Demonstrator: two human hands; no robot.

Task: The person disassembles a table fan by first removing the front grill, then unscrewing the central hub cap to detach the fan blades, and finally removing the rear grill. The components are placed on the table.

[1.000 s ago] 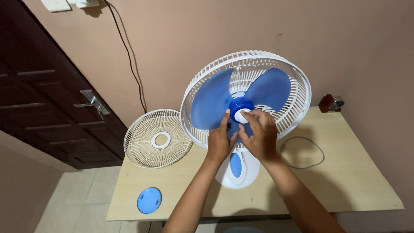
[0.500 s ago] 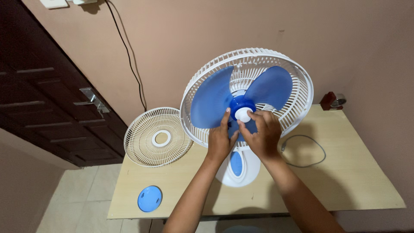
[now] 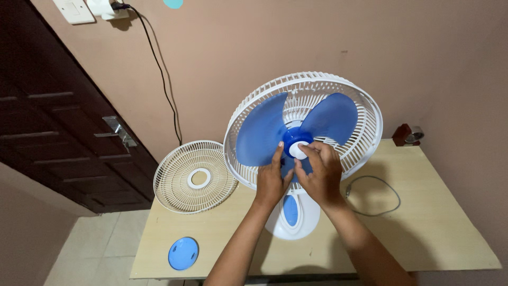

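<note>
A white table fan (image 3: 292,214) stands on a light wooden table (image 3: 434,233), its front grille off and its rear grille (image 3: 365,114) in place. Blue blades (image 3: 259,130) sit on the shaft. My right hand (image 3: 319,172) pinches the small white cap (image 3: 299,152) at the blue hub. My left hand (image 3: 271,177) rests flat against the lower blade just left of the hub, fingers up. The lowest blade is mostly hidden behind both hands.
The loose front grille (image 3: 196,177) leans against the wall at the table's left. A round blue disc (image 3: 183,253) lies near the front left corner. A grey cable loop (image 3: 378,196) and a dark red object (image 3: 405,135) sit at right. A dark door (image 3: 53,122) stands at left.
The view has tilted up, so everything sits lower in frame and the wall socket shows. My right fingers have shifted around the white cap; my left hand stays on the blade.
</note>
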